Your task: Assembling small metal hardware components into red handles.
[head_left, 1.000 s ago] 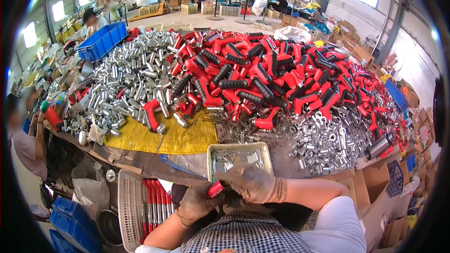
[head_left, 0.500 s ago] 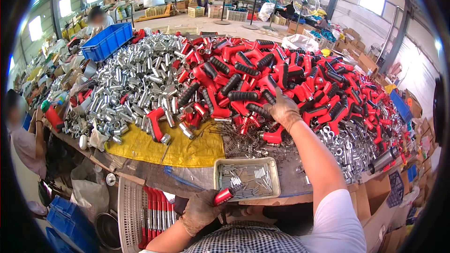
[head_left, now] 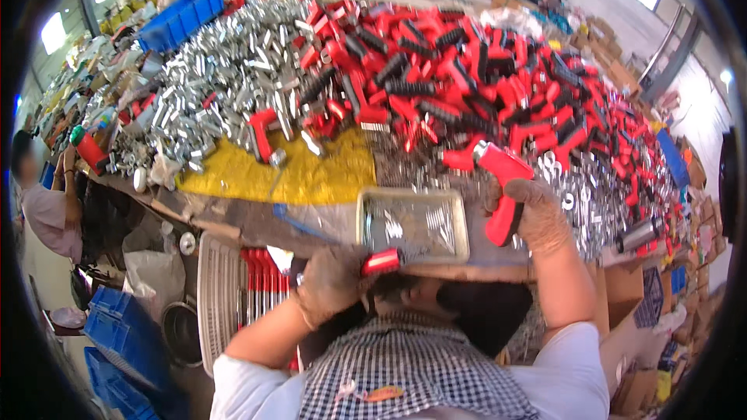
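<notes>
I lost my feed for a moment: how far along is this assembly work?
Done: a white basket at the left holds a row of finished red pieces. In hand: the right hand holds a red pistol-shaped handle; the left hand holds a small red part. Left: big heaps of red handles and metal tubes.

One metal tray (head_left: 412,223); two gloved hands; one blue crate (head_left: 183,19).
</notes>
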A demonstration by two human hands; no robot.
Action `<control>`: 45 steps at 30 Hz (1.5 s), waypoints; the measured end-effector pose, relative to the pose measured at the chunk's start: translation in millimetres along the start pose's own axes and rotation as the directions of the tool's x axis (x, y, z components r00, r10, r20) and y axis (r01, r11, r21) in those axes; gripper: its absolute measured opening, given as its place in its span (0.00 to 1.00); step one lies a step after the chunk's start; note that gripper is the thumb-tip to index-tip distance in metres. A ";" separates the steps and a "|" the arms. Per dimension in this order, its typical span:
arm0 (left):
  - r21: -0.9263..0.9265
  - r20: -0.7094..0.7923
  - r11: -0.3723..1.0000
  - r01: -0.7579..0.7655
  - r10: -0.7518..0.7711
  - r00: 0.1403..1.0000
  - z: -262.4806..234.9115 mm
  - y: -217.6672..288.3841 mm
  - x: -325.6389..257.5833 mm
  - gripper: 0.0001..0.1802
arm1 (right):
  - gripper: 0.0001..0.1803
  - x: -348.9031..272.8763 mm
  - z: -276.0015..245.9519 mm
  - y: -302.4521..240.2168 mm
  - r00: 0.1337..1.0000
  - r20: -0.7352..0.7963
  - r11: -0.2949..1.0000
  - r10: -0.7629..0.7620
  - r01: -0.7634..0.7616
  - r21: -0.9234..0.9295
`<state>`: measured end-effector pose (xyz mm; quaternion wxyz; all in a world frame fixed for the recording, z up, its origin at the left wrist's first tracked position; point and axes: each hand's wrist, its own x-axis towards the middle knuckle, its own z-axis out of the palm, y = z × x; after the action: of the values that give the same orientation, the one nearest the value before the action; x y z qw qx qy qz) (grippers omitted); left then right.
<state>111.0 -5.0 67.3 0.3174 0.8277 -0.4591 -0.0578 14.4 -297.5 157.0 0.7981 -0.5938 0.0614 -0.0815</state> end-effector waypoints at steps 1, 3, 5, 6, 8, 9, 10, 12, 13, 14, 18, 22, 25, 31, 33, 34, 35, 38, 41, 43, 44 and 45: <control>0.032 0.015 0.999 -0.031 0.031 0.999 -3.2 0.8 1.2 0.14 | 0.17 -15.7 -14.4 -4.1 0.990 0.100 0.968 0.100 -0.074 -0.240; 0.151 0.024 0.987 -0.059 0.056 0.998 -2.5 1.8 2.8 0.15 | 0.20 -34.1 1.3 -12.0 0.967 0.102 0.897 0.233 -0.173 -0.407; 0.177 0.039 0.981 -0.083 0.077 0.996 -4.3 11.6 7.3 0.15 | 0.25 -52.1 -8.1 3.5 0.923 0.185 0.880 0.338 -0.240 -0.410; 0.213 0.112 0.971 -0.107 0.084 0.990 -7.1 21.7 9.5 0.16 | 0.25 -60.6 -11.4 10.9 0.926 0.168 0.880 0.339 -0.249 -0.404; 0.246 0.192 0.959 -0.138 0.092 0.977 -3.4 33.7 6.3 0.16 | 0.25 -74.3 -6.4 21.9 0.897 0.268 0.918 0.351 -0.274 -0.286; 0.177 0.194 0.977 -0.117 0.082 0.978 -1.1 33.6 4.1 0.16 | 0.25 -72.8 5.7 1.5 0.868 0.258 0.740 0.424 -0.169 -0.651; 0.109 0.197 0.990 -0.094 0.071 0.978 0.5 34.0 2.5 0.17 | 0.25 -76.7 12.8 -1.2 0.866 0.264 0.743 0.424 -0.166 -0.649; -0.057 0.260 0.986 -0.159 0.168 0.951 1.3 38.3 1.1 0.17 | 0.23 -89.1 22.7 0.2 0.891 0.375 0.747 0.256 0.064 -0.662; -0.227 0.303 0.952 -0.206 0.271 0.914 1.9 39.9 2.0 0.17 | 0.20 -91.4 20.1 5.7 0.861 0.505 0.589 0.062 0.377 -0.715; -0.228 0.307 0.955 -0.190 0.256 0.917 4.4 41.7 0.3 0.17 | 0.20 -93.3 19.0 12.0 0.856 0.512 0.599 0.069 0.374 -0.707; -0.437 0.860 0.814 0.382 0.254 0.443 19.4 48.9 5.4 0.18 | 0.17 -93.6 22.1 31.5 0.410 0.909 -0.193 -0.078 0.888 -0.417; -0.269 0.958 0.833 0.483 0.180 0.223 14.0 62.3 0.4 0.14 | 0.17 -99.1 25.4 31.1 0.287 0.957 -0.178 -0.045 0.940 -0.290; -0.326 0.824 0.894 0.306 0.109 0.556 14.3 58.5 -8.4 0.14 | 0.17 -103.8 22.3 33.6 0.387 0.912 -0.345 -0.135 0.845 -0.409; 0.099 0.417 0.975 -0.199 0.141 0.898 4.4 58.9 -1.8 0.13 | 0.20 -96.0 32.0 45.4 0.827 0.561 0.229 0.023 0.542 -0.809; 0.489 0.339 0.831 -0.265 0.100 0.936 3.5 58.7 8.2 0.09 | 0.21 -101.9 14.9 82.2 0.935 0.304 0.729 0.181 0.080 -0.680; 0.494 0.337 0.826 -0.272 0.106 0.935 0.9 53.7 13.7 0.09 | 0.22 -105.7 9.7 93.2 0.879 0.154 0.883 0.451 -0.414 -0.222; 0.600 0.225 0.681 -0.421 0.361 0.905 -1.1 42.5 17.3 0.08 | 0.22 -105.0 12.2 91.2 0.881 0.161 0.886 0.444 -0.407 -0.222; 0.656 0.141 0.489 -0.575 0.668 0.730 -12.1 42.2 29.9 0.08 | 0.19 -107.3 18.1 71.2 0.933 0.314 0.686 0.175 0.114 -0.719; 0.431 0.310 0.844 -0.318 0.193 0.931 -17.3 55.3 27.5 0.13 | 0.16 -96.0 19.5 53.2 0.839 0.543 0.087 0.026 0.539 -0.837; 0.088 0.667 0.996 -0.029 -0.037 0.744 -17.0 52.7 29.3 0.16 | 0.14 -87.3 10.0 60.7 0.484 0.835 -0.296 -0.264 0.783 -0.547; -0.097 0.928 0.903 0.418 -0.070 0.365 -14.2 51.0 25.5 0.19 | 0.14 -90.4 10.6 64.4 0.489 0.831 -0.296 -0.265 0.779 -0.553; -0.082 0.962 0.890 0.449 -0.047 0.269 0.8 44.0 14.1 0.20 | 0.15 -93.2 13.6 65.3 0.470 0.857 -0.286 -0.214 0.808 -0.515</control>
<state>86.9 -33.2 95.0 0.1123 0.6286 -0.4003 -0.6572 -70.5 -247.4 98.5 0.0282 -0.8980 -0.3681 -0.2391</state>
